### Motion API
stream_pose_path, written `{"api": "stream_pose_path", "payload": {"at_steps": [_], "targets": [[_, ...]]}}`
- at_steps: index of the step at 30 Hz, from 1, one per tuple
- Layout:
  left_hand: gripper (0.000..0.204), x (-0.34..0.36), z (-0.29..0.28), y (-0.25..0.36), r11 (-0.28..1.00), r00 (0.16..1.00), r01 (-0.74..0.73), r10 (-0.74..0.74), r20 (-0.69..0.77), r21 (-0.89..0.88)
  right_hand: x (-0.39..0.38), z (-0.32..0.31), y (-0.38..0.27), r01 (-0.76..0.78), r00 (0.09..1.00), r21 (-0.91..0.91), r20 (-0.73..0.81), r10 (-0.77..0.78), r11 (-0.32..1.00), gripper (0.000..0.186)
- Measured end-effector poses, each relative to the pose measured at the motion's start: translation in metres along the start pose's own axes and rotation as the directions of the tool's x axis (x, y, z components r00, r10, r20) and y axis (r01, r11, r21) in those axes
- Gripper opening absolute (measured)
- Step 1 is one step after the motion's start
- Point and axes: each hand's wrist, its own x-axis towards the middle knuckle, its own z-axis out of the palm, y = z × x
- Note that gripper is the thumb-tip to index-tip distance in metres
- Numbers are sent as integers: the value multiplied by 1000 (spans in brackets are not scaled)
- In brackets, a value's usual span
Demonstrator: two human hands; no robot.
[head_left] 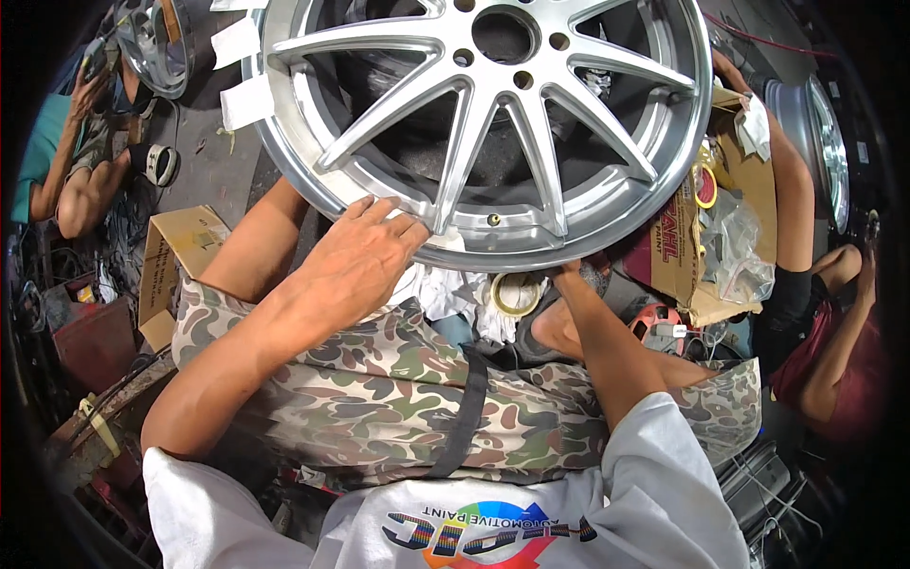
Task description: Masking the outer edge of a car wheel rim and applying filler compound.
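Note:
A silver multi-spoke wheel rim fills the upper middle, with white paper pieces at its left edge and pale tape along part of the inner lip. My left hand rests on the lower-left lip, fingertips slightly apart on the tape. My right hand reaches beneath the lower-right edge, its fingers mostly hidden. A tape roll lies below the rim among white cloths.
Another person is at left beside a wheel; other people's arms and another rim are at right. Cardboard boxes flank me, the right one holding tape and plastic bags. Clutter and cables surround my legs.

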Motion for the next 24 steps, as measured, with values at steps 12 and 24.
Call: {"api": "stream_pose_path", "payload": {"at_steps": [12,24], "targets": [[23,-22,-45,69,943,951,-112,193,241,-313,-162,-84,-336,129,947,-499,318,42,857,18],[19,-10,-22,83,977,878,-34,130,462,-209,-143,26,-394,638,766,-188,250,-592,747,41]]}}
